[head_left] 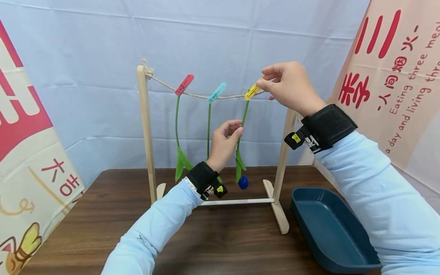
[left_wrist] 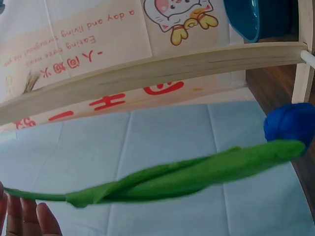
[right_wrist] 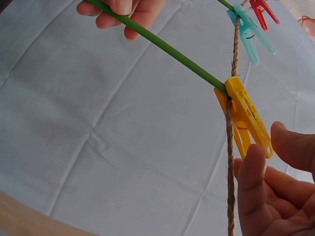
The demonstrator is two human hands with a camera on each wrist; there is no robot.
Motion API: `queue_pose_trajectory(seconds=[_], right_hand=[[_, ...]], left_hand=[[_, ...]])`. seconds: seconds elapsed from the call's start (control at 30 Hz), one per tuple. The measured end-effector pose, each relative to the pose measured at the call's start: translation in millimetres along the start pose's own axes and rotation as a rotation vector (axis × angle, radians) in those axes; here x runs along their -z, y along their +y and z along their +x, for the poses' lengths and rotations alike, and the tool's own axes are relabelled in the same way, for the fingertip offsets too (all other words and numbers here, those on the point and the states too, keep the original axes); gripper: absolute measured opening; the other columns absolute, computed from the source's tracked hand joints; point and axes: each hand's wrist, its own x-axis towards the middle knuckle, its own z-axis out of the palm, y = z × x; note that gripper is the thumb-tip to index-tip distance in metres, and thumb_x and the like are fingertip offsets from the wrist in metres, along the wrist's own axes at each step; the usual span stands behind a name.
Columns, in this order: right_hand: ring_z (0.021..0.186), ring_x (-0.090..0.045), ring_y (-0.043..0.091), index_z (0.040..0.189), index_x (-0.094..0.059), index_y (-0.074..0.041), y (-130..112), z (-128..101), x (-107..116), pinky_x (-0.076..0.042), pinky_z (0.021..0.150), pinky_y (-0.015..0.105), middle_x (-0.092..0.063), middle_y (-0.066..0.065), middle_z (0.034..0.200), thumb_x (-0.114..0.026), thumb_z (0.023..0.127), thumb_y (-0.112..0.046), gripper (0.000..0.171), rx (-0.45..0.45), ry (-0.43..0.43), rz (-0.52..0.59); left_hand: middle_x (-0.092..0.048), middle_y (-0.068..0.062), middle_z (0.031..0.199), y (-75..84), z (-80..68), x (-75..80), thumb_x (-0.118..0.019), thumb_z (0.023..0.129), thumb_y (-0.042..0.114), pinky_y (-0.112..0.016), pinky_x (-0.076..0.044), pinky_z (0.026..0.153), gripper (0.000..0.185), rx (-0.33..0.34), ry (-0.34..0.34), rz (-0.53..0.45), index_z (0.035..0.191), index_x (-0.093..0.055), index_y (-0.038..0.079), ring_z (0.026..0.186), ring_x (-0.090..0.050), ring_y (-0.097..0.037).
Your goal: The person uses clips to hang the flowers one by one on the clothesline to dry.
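Note:
A yellow clothespin (head_left: 252,91) grips the rope (head_left: 197,95) and the top of a green flower stem (right_wrist: 182,59). My right hand (head_left: 292,86) has thumb and fingertips at the clothespin's handle ends, pinching lightly. Lower down, my left hand (head_left: 225,143) pinches the same stem between thumb and fingers. This artificial flower hangs head down, with green leaves (left_wrist: 182,174) and a blue bloom (left_wrist: 290,125) at the bottom. To the left, a teal clothespin (head_left: 217,92) and a red clothespin (head_left: 184,84) each hold another green stem; their blooms are hidden behind my left arm.
The rope is strung on a wooden frame (head_left: 146,133) standing on the brown table (head_left: 220,236). A dark teal basin (head_left: 319,221) sits at the right, under my right forearm. Behind hangs a pale blue cloth (head_left: 96,95), with printed banners at both sides.

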Motion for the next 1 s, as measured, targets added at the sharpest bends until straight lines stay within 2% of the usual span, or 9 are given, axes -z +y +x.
queue_pose_trajectory(seconds=[0.1, 0.17, 0.47, 0.5, 0.53, 0.6, 0.73, 0.77, 1.0], right_hand=[[0.071, -0.064, 0.006, 0.129, -0.060, 0.002, 0.9, -2.2, -0.1, -0.051, 0.062, 0.015, -0.066, 0.018, 0.115, -0.067, 0.094, -0.025, 0.045, 0.004, 0.017, 0.006], [0.069, -0.064, 0.005, 0.129, -0.061, 0.002, 1.0, -4.3, 0.3, -0.050, 0.062, 0.015, -0.066, 0.019, 0.114, -0.067, 0.094, -0.026, 0.045, 0.007, 0.032, 0.002], [0.064, -0.062, 0.003, 0.126, -0.063, 0.001, -2.2, -19.0, 0.4, -0.045, 0.058, 0.013, -0.068, 0.019, 0.111, -0.068, 0.093, -0.025, 0.042, 0.058, 0.091, -0.004], [0.063, -0.061, 0.003, 0.125, -0.064, 0.001, -2.5, -21.2, -0.4, -0.045, 0.058, 0.014, -0.068, 0.019, 0.110, -0.068, 0.093, -0.024, 0.041, 0.070, 0.099, -0.009], [0.063, -0.060, 0.002, 0.124, -0.064, 0.002, -2.4, -23.1, -0.9, -0.043, 0.063, 0.013, -0.069, 0.020, 0.108, -0.069, 0.092, -0.024, 0.041, 0.083, 0.108, -0.014], [0.061, -0.059, -0.001, 0.122, -0.066, 0.002, -1.6, -27.6, -2.5, -0.043, 0.062, 0.012, -0.070, 0.020, 0.103, -0.070, 0.092, -0.024, 0.040, 0.109, 0.124, -0.028], [0.059, -0.057, -0.003, 0.119, -0.068, 0.002, 1.2, -36.8, -6.8, -0.042, 0.059, 0.013, -0.071, 0.018, 0.095, -0.071, 0.091, -0.023, 0.037, 0.144, 0.140, -0.059], [0.057, -0.058, -0.003, 0.118, -0.068, 0.001, 2.2, -39.1, -8.0, -0.043, 0.053, 0.014, -0.071, 0.017, 0.093, -0.071, 0.091, -0.023, 0.036, 0.149, 0.139, -0.064], [0.065, -0.065, 0.018, 0.117, -0.069, 0.000, 9.3, -56.5, -22.0, -0.044, 0.052, 0.018, -0.072, 0.014, 0.091, -0.071, 0.091, -0.021, 0.033, 0.167, 0.111, -0.052]], left_hand=[[-0.063, -0.018, 0.108, -12.7, 1.9, 2.9, -0.058, 0.098, 0.007, -0.027, -0.049, 0.074, 0.025, -0.006, 0.002, -0.002, 0.121, -0.062, -0.003, 0.091, -0.058, -0.030], [-0.063, -0.016, 0.107, -15.2, 1.4, 4.5, -0.059, 0.098, 0.008, -0.028, -0.050, 0.074, 0.025, -0.015, 0.005, -0.003, 0.120, -0.063, -0.001, 0.090, -0.058, -0.029], [-0.063, -0.017, 0.108, -11.6, -6.7, 13.2, -0.059, 0.098, 0.007, -0.026, -0.050, 0.074, 0.023, -0.041, 0.009, 0.016, 0.119, -0.063, -0.001, 0.087, -0.058, -0.018], [-0.063, -0.017, 0.108, -11.4, -8.1, 14.3, -0.059, 0.098, 0.007, -0.026, -0.049, 0.074, 0.023, -0.042, 0.004, 0.015, 0.119, -0.063, -0.002, 0.088, -0.058, -0.019], [-0.063, -0.017, 0.109, -11.1, -8.8, 15.0, -0.059, 0.098, 0.007, -0.026, -0.049, 0.074, 0.023, -0.042, -0.001, 0.014, 0.119, -0.063, -0.002, 0.088, -0.058, -0.019], [-0.062, -0.016, 0.109, -10.7, -10.6, 16.4, -0.058, 0.098, 0.007, -0.027, -0.049, 0.075, 0.024, -0.038, -0.010, 0.013, 0.120, -0.062, -0.002, 0.090, -0.059, -0.021], [-0.062, -0.013, 0.108, -10.3, -14.7, 18.9, -0.058, 0.099, 0.007, -0.028, -0.050, 0.076, 0.024, -0.032, -0.030, 0.012, 0.121, -0.061, -0.001, 0.094, -0.060, -0.025], [-0.062, -0.013, 0.109, -10.1, -15.7, 19.5, -0.057, 0.099, 0.007, -0.029, -0.050, 0.077, 0.024, -0.033, -0.035, 0.008, 0.121, -0.061, -0.002, 0.095, -0.060, -0.026], [-0.061, -0.017, 0.109, -9.3, -23.8, 25.7, -0.057, 0.099, 0.008, -0.026, -0.049, 0.075, 0.024, -0.017, -0.050, -0.011, 0.121, -0.061, -0.002, 0.096, -0.060, -0.031]])
